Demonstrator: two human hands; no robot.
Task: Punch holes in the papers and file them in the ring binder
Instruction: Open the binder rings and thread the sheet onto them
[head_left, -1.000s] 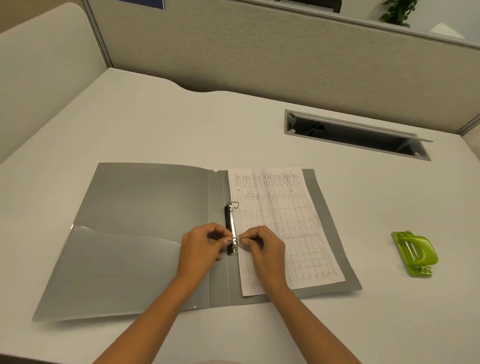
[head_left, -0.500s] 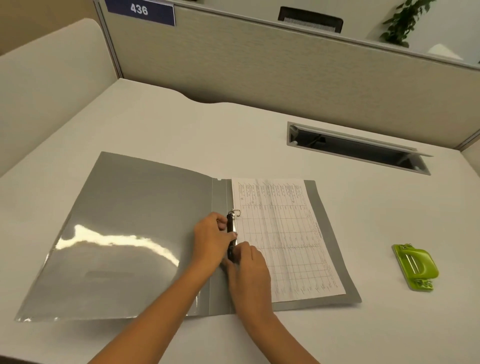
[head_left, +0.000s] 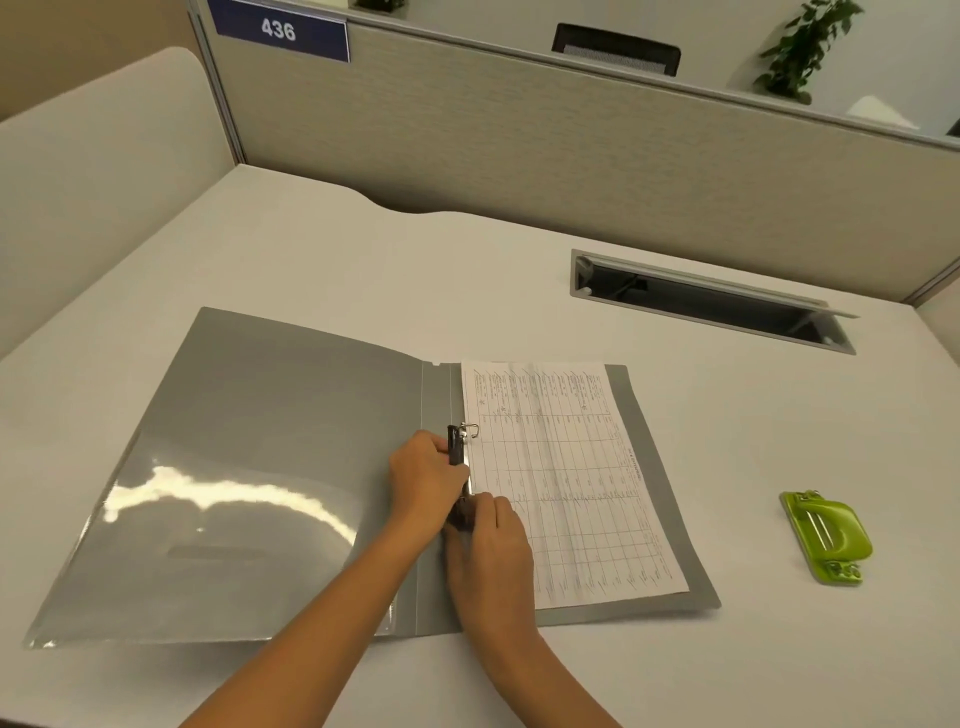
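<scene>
- Your left hand (head_left: 423, 480) is curled over the black-and-metal ring mechanism (head_left: 460, 457) at the spine of the open grey plastic ring binder (head_left: 270, 467) — fingers closed on its left side.
- Your right hand (head_left: 491, 540) sits just nearer you, fingertips pressed together at the mechanism's lower end; what they pinch, I cannot tell.
- The white printed sheet of tables (head_left: 566, 473) lies flat on the binder's right cover, its left edge touching your fingers, the upper metal ring (head_left: 471, 429) through it.
- The lime-green hole punch (head_left: 826, 538) rests on the white desk (head_left: 519, 291), well right of both hands.
</scene>
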